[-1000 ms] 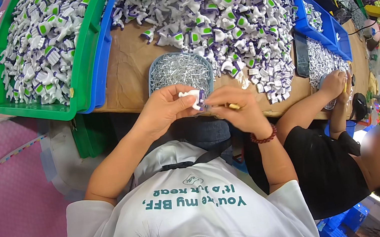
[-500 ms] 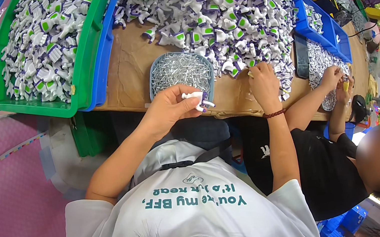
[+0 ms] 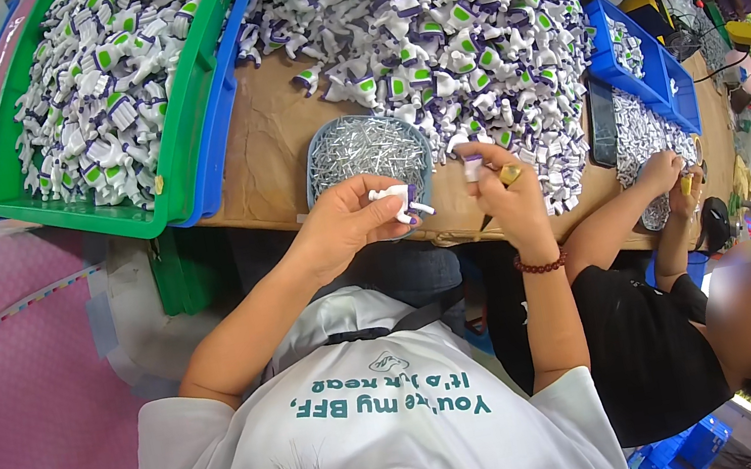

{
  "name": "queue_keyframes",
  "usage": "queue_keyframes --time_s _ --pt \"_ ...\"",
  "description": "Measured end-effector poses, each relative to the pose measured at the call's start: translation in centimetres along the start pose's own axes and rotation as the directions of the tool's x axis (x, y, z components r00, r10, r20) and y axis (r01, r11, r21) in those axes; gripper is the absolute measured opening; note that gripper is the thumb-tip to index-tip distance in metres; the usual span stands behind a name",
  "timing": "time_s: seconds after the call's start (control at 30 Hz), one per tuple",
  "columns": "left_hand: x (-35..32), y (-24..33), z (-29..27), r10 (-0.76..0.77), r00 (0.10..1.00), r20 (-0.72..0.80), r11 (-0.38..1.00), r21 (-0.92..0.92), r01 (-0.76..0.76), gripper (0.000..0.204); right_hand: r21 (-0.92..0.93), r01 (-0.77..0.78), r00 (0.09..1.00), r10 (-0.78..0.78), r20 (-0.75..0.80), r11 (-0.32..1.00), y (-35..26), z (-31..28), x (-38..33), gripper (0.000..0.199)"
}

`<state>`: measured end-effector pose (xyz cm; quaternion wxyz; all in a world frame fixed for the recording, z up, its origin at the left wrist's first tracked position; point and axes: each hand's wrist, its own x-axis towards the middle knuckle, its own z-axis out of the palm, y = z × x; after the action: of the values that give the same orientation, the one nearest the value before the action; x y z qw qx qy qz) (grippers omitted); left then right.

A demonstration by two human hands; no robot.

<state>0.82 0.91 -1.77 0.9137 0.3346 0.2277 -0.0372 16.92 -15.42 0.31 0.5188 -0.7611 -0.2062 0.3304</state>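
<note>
Just over the near rim of a grey-blue tray (image 3: 426,147) of metal pins (image 3: 365,151), my left hand (image 3: 348,222) is closed on a small white-and-purple plastic figure part (image 3: 402,200). To its right, my right hand (image 3: 512,198) pinches another white-and-purple plastic piece (image 3: 472,167). A small yellow object (image 3: 511,173) shows among the right-hand fingers; its kind cannot be made out. Behind both hands rises a large heap of white, purple and green figure parts (image 3: 463,48).
At the left, a green crate (image 3: 158,197) full of similar parts sits beside a blue crate (image 3: 215,152). A co-worker's hands (image 3: 672,177) work at the right, near a blue divided bin (image 3: 613,72) and a dark phone-shaped object (image 3: 602,126). Brown sheeting (image 3: 255,150) covers the table.
My right hand has drawn back from the heap's near edge toward my left hand, bringing a white-and-purple piece. My left hand keeps its figure part almost in place.
</note>
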Motion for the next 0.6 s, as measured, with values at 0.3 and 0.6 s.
queue_keyframes --time_s 0.3,0.6 --pt "-0.3 0.1 -0.2 -0.001 1.000 0.002 0.996 -0.084 0.001 0.017 0.559 -0.162 0.979 0.064 0.192 0.813 -0.5 4.0 -0.8 0.022" --pt "-0.1 -0.1 -0.5 -0.001 1.000 -0.010 0.995 -0.100 0.000 0.018 0.426 0.042 0.999 -0.045 -0.004 0.904 -0.7 5.5 -1.2 0.019"
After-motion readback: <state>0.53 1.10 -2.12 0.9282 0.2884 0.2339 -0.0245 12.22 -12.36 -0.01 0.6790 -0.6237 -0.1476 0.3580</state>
